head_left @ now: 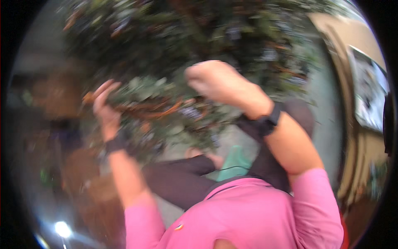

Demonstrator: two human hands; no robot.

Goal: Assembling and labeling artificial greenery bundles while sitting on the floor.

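Motion blurs much of the picture. My left hand [106, 107], wearing a dark wristband [115, 145], is raised at the left end of a leafy garland [153, 89]. Its fingers look stretched and apart beside the leaves; whether they touch the stems I cannot tell. The garland has grey-green leaves, brown twigs and pale bluish bits. Over the greenery to the right, my right hand [211, 79] is closed with its back toward me. What lies inside that fist, if anything, is hidden. A black watch [269, 121] sits on the right wrist.
A large mass of similar greenery [199, 33] fills the far side. My crossed legs in dark trousers [178, 178] are below, with a green piece [234, 164] between them. Cardboard [331, 25] and a glossy picture sheet [369, 89] stand at right. Blurred brown boxes [83, 174] are at left.
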